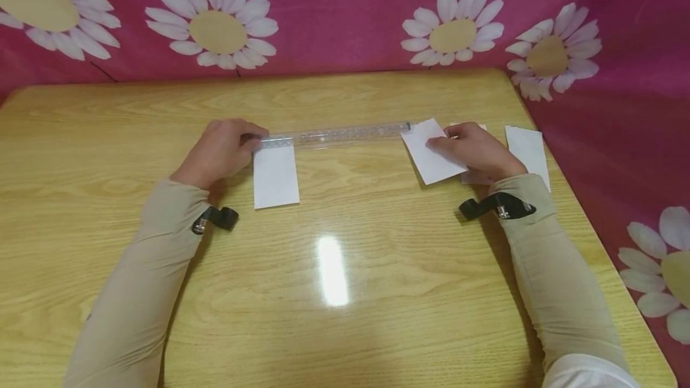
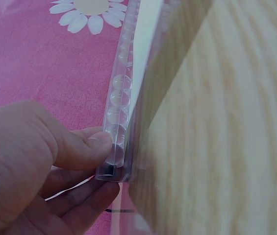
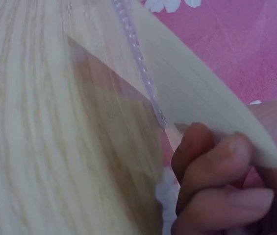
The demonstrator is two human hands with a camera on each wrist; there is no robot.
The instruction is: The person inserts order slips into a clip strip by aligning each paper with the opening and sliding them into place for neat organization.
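Note:
A long clear plastic strip [image 1: 350, 133] with a row of round, see-through bumps lies crosswise on the table. My left hand [image 1: 220, 147] pinches its left end, the thumb on top in the left wrist view, where the strip [image 2: 117, 107] runs away from the fingers. One white card [image 1: 276, 178] lies below that end, its top edge overlapped by the strip. My right hand [image 1: 477, 148] holds another white card [image 1: 433, 154] between thumb and fingers, tilted, its upper left corner at the strip's right end. In the right wrist view this card [image 3: 192, 78] hides part of the hand.
Partly hidden under my right hand lies one more white card [image 1: 474, 179]. A further white card [image 1: 528, 151] sits near the right edge of the wooden table [image 1: 259, 292]. Pink cloth [image 1: 334, 17] with daisies hangs behind the table and along its right side.

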